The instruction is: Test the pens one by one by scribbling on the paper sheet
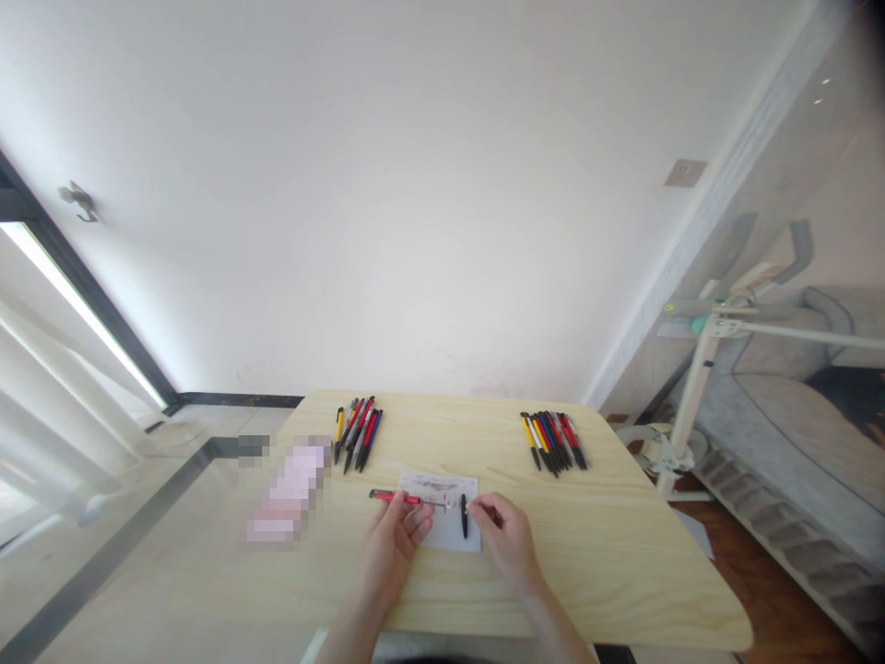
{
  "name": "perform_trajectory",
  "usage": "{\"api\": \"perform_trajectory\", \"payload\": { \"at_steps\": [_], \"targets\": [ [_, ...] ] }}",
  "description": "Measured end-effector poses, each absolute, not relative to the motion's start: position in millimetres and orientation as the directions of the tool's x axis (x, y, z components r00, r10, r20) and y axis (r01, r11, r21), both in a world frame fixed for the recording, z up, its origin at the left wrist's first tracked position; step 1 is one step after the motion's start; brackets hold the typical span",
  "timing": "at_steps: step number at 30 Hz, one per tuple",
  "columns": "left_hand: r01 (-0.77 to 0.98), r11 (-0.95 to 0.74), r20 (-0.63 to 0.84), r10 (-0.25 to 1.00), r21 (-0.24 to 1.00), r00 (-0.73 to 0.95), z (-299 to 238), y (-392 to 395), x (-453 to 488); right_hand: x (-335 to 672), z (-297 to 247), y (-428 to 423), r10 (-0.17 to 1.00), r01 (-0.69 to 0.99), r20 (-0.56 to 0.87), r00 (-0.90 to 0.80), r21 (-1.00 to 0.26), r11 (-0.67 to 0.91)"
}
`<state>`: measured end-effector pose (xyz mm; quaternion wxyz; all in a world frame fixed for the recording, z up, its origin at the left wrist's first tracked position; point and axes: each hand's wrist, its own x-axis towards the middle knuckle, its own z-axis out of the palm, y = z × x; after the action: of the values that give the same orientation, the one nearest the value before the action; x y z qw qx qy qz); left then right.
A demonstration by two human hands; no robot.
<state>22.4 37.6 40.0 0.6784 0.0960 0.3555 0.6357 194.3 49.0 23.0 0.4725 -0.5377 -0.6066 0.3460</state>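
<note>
My left hand (397, 539) is closed around a red pen barrel (394, 497), held level above a white sheet of paper (442, 523) on the light wooden table (622, 563). A thin refill (437, 503) sticks out of the barrel toward the right. My right hand (504, 535) pinches the refill's far end, and a small black pen tip piece (464, 515) lies on the paper just left of its fingers.
A bundle of pens (358, 432) lies at the table's back left, and a second bundle of pens (553, 440) at the back right. A blurred pink patch (287, 489) covers the left edge. A white fan stand (681, 415) and grey sofa (795, 415) stand to the right.
</note>
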Motion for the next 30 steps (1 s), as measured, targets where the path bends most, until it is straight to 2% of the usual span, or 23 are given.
{"api": "perform_trajectory", "payload": {
  "at_steps": [30],
  "targets": [
    [-0.795,0.190,-0.386,0.921,0.577,-0.060,42.6,37.7,23.6,194.5,20.8,49.4,0.979,0.349,0.205,0.020,-0.919,0.185]
  ]
}}
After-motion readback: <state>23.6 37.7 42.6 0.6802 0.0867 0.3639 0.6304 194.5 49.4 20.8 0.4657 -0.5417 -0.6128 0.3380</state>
